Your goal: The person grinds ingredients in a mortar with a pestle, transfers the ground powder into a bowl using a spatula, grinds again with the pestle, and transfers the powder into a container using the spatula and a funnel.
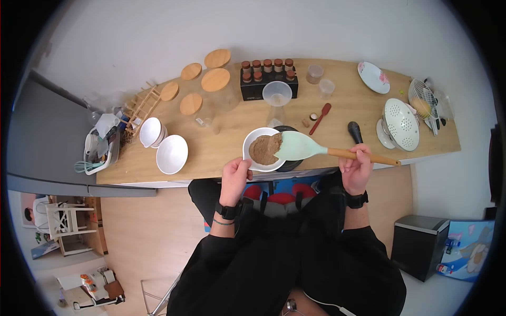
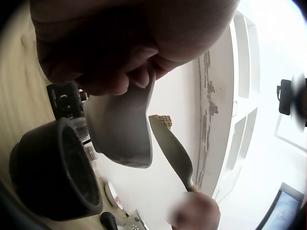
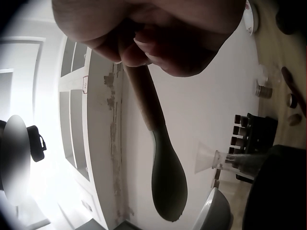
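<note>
While the left hand (image 1: 235, 179) clamps its near-left rim between thumb and fingers, the white bowl (image 1: 258, 164), holding brown powder (image 1: 263, 149), is raised above the worktop (image 1: 226, 137). Right hand (image 1: 356, 168): fingers closed round a wooden handle, well right of the bowl. Item: mint-green silicone spatula (image 1: 299, 146), its head over the bowl's right side, powder at its tip. Black round pot (image 2: 50, 167): below the bowl, apart from it and partly hidden by it in the head view. Two white bowls (image 1: 172, 154): left of the bowl. Black-handled utensil (image 1: 354, 131): to its right. White footed colander (image 1: 401, 124): farther right. Small red spatula (image 1: 320, 118): beyond the bowl, rightward. Clear funnel (image 1: 277, 94): directly beyond. Clear jars with wooden lids (image 1: 216, 80): beyond, leftward. Black rack of brown-capped jars (image 1: 269, 90): behind the funnel. Floral-patterned dish (image 1: 373, 77): far right of the bowl.
</note>
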{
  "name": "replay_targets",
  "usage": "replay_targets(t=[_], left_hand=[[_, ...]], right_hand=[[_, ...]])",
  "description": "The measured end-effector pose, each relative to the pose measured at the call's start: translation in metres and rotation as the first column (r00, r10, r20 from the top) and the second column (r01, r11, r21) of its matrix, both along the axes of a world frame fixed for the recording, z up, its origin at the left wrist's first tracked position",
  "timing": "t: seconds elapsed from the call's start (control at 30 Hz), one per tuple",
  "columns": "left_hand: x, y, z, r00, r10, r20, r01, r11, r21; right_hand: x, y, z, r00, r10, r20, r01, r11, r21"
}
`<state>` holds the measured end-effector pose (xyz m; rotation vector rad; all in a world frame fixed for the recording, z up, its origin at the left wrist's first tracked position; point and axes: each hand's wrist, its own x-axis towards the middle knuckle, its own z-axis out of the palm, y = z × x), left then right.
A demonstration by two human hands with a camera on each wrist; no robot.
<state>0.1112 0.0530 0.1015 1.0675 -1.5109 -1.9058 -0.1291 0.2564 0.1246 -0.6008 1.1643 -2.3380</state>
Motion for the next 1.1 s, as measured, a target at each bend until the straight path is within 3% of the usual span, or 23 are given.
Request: replay_targets(t=[0.2, 0.53, 0.8, 1.1], left_hand=[[-0.01, -0.01, -0.002, 1.0, 0.007, -0.026, -0.007, 1.0, 0.011], [-0.028, -0.022, 0.016, 0.996, 0.045, -0.078, -0.047, 0.999, -0.023], [-0.033, -0.025, 0.019, 0.992, 0.054, -0.111, -0.056, 0.998, -0.021], [-0.037, -0.025, 0.022, 0.989, 0.071, -0.127, -0.074, 0.997, -0.018]], right_hand=[[-0.015, -0.011, 0.025, 0.996, -0.08, -0.026, 0.078, 0.993, -0.085], [-0.035, -0.06, 0.051, 0.977, -0.21, -0.044, 0.207, 0.976, -0.068], [-0.032, -0.069, 0.056, 0.911, -0.247, -0.329, 0.286, 0.955, 0.075], [-0.029, -0.072, 0.053, 0.897, -0.23, -0.378, 0.274, 0.959, 0.068]])
